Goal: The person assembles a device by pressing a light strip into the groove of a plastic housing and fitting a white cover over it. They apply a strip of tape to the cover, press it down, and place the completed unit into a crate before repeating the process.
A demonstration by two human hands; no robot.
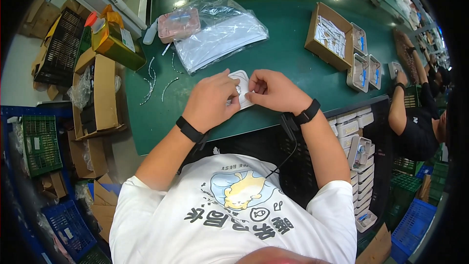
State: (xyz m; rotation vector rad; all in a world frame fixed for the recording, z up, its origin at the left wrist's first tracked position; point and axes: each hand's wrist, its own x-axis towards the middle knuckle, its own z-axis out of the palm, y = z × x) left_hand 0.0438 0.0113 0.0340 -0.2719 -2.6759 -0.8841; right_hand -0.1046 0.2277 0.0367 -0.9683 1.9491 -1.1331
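Observation:
A small white plastic case (239, 75) with rounded corners lies near the front edge of the green table. Over its left side my left hand (213, 98) is closed, fingers curled and thumb at the case's inner face. From the other side my right hand (276, 92) pinches thumb and forefinger together at the case's right part. Whatever small part sits between the fingertips is too covered to make out. Both wrists wear black bands.
Bead-like strips (149, 80) lie left of my hands. Beyond are a plastic bag of white sheets (220, 39), a pink box (179, 24) and a yellow-green can (117, 44). At right stand a carton of white pieces (312, 32), filled trays (360, 72), stacked cases (361, 166) and a co-worker (415, 127).

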